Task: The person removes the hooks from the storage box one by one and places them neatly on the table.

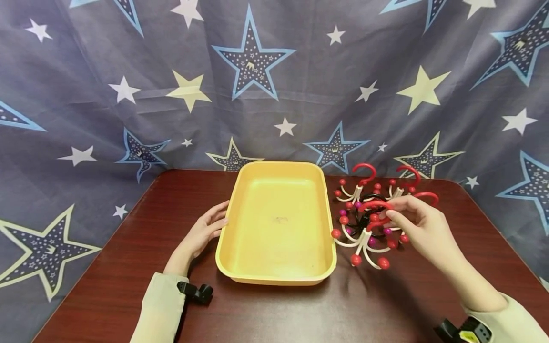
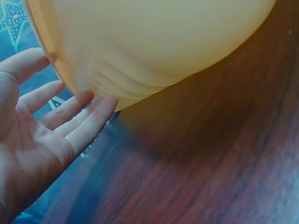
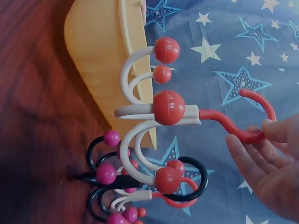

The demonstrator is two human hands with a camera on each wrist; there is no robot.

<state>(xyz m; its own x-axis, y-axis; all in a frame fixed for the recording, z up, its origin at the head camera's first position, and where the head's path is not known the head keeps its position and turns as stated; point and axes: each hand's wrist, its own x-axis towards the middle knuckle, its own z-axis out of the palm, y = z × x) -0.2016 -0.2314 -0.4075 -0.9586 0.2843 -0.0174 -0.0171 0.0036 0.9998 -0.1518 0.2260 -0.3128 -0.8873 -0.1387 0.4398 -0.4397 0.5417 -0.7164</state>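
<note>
My right hand pinches the red hook of a white hanger whose curved arms end in red balls. In the right wrist view the held hanger points sideways from the fingertips, in front of the tray and other hangers. A yellow tray lies on the table, its floor bare. At the tray's left side, my left hand rests its fingers against the outer wall. The left wrist view shows this hand with its fingers spread and nearly straight at the tray's edge.
Right of the tray stand several more hangers: white ones with red hooks, and a black one with magenta balls. Dark red wood forms the tabletop. A star-patterned cloth hangs behind the table.
</note>
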